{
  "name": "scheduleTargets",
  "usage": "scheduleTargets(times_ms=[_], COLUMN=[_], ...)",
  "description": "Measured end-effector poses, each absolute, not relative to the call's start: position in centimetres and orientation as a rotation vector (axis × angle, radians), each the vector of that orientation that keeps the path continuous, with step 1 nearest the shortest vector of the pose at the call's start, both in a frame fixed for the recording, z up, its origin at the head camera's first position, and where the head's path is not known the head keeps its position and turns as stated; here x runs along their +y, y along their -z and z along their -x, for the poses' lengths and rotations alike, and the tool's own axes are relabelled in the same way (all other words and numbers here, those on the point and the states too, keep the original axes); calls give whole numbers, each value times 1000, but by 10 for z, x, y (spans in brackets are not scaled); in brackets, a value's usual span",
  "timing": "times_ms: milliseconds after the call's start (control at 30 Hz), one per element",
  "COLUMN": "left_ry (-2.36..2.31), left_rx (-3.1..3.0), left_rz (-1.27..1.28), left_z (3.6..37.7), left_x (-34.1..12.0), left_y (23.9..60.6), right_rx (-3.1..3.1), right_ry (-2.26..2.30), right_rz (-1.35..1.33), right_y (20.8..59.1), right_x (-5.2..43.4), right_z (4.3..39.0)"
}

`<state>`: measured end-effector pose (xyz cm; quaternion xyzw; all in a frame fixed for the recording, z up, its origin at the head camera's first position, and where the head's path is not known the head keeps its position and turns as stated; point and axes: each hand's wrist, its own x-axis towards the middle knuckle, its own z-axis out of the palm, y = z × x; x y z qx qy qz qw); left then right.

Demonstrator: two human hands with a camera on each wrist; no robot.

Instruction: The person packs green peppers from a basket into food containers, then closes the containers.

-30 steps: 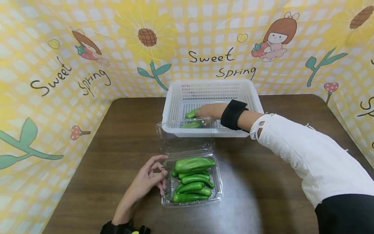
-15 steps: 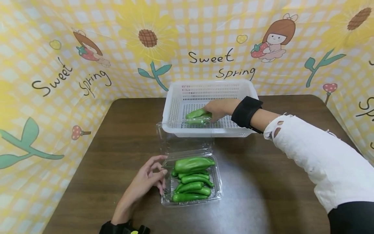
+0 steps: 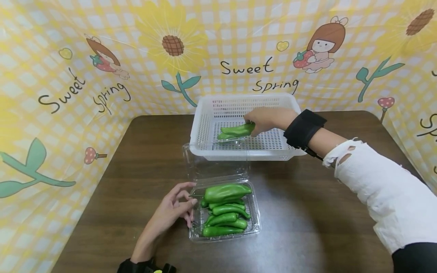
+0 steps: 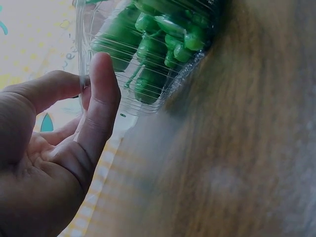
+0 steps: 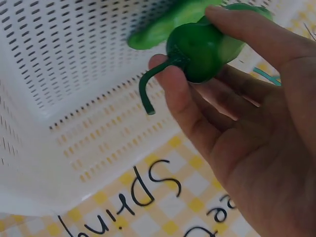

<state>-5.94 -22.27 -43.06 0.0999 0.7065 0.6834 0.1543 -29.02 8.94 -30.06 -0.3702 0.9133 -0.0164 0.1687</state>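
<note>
My right hand [image 3: 268, 119] holds a long green pepper [image 3: 241, 130] by its stem end, inside the white basket [image 3: 297, 146]. The right wrist view shows the curved stem beside my fingertips and the thick end of the held pepper [image 5: 195, 52] between fingers and thumb. Another green pepper [image 5: 170, 24] lies on the basket floor. My left hand [image 3: 172, 208] pinches the left rim of a clear plastic clamshell box [image 3: 256, 223]. Several green peppers [image 3: 227, 220] lie in rows in it, a large one [image 3: 227, 192] at the back. The left wrist view shows thumb and finger [image 4: 101, 98] at the box wall.
The box's clear lid [image 3: 218, 167] stands open toward the back and overlaps the basket's front wall. Both containers rest on a dark wooden table [image 3: 143, 151]. A yellow checked cloth [image 3: 232, 38] hangs behind and along the sides.
My right hand has taken hold of a pepper in the basket and moved right and slightly up with it. My left hand and the box have stayed in place.
</note>
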Motion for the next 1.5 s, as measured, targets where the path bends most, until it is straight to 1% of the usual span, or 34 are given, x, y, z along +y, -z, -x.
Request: scheduleTargets(times_ms=[300,567,1167,1333,1500], left_ry=[-1969,-1970,-1967,-1952,-1919], left_rx=[2030,2031,2021,2030,2063], left_rz=[-297,-316,-298,-289,-317], left_z=[59,59,59,60,63], left_x=[-221,-220,-218,-218,-217], left_y=[430,430,433,432,429], right_rx=[2689,2760,2797,2786,2732], right_ry=[71,148,244,277,329], right_rz=[1047,1005,995,1016,1099], right_y=[275,253,239,242,250], right_x=[112,132,154,154,151], right_z=[279,253,204,188,171])
